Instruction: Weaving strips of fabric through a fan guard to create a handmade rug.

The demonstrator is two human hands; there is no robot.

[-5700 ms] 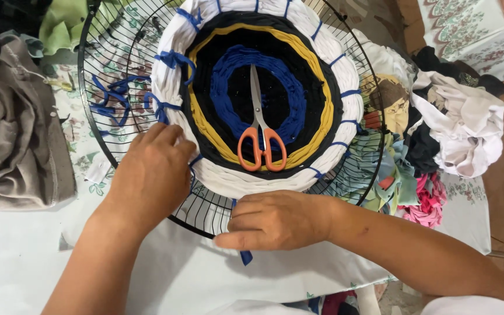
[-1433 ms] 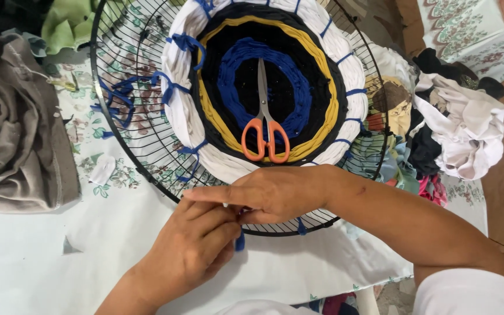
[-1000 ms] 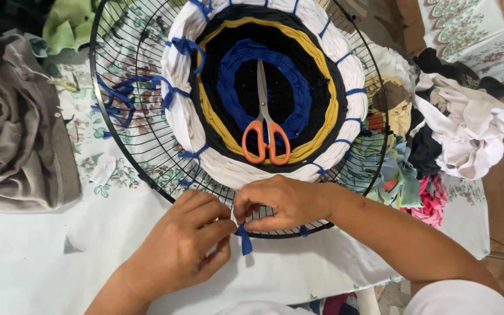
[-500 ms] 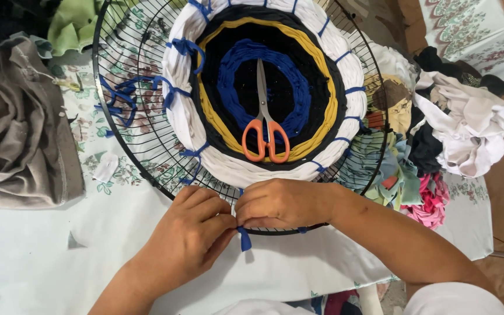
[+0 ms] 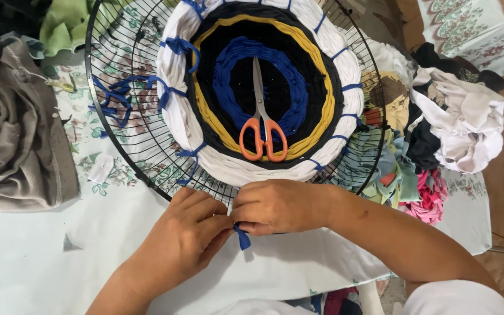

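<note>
- Left hand (image 5: 185, 242) and right hand (image 5: 278, 205) meeting fingertip to fingertip at near rim of black wire fan guard (image 5: 103, 140), over pale cloth-covered table (image 5: 24, 262).
- Fingers of both hands narrow, pinched together on short blue fabric strip (image 5: 242, 238); loose end of strip poking down below the pinch, just under the guard rim.
- Cannot tell which hand carries the firmer grip; both touching strip.
- Round woven rag mat (image 5: 261, 87) lying on the guard, rings from centre out: black, blue, black, yellow, black, wide white outer band.
- Blue ties (image 5: 173, 93) wrapped over white band at intervals, binding it to the wires; more blue knots (image 5: 109, 99) on bare wires at left side of guard.
- Orange-handled scissors (image 5: 262, 125) resting on mat centre, blades shut, pointing away from the person, well apart from both hands.
- Heap of brown-grey cloth (image 5: 16, 140) at left of guard, green cloth (image 5: 68, 26) at top left.
- Pile of mixed scraps (image 5: 456, 122) at right: white, black, pink, teal, partly under the guard rim.
- Small white fabric scrap (image 5: 100, 169) on table beside left rim.
</note>
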